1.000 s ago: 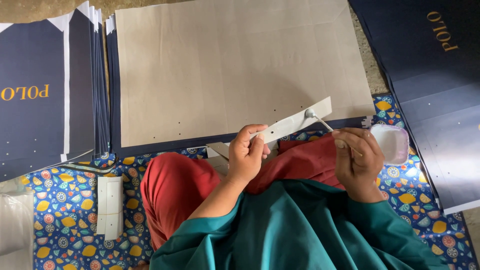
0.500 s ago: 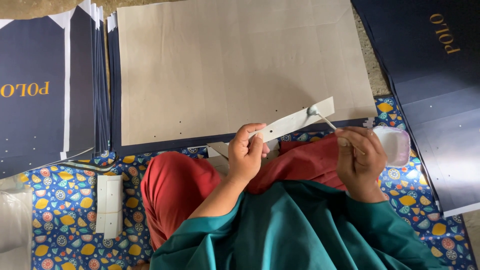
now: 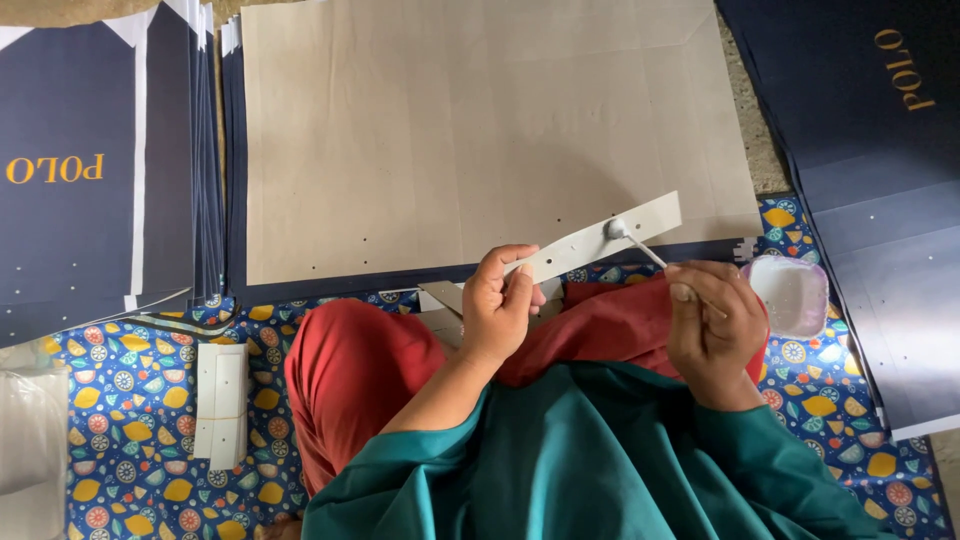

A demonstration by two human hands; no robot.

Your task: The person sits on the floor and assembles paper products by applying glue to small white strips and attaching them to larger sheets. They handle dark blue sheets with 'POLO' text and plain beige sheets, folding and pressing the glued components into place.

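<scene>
Cardboard strip (image 3: 600, 240), pale and punched with small holes, is slanting above the red lap, its lower end being pinched by the left hand (image 3: 503, 305). The right hand (image 3: 712, 320) is gripping a thin brush (image 3: 640, 245), tip touching the strip. A small white bowl (image 3: 792, 293) is sitting just beside that hand on the patterned mat (image 3: 130, 390), with a large brown sheet (image 3: 480, 130) lying beyond.

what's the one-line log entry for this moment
left hand: holds white card strip | right hand: holds small brush, tip on strip | white cup: beside right hand
</scene>
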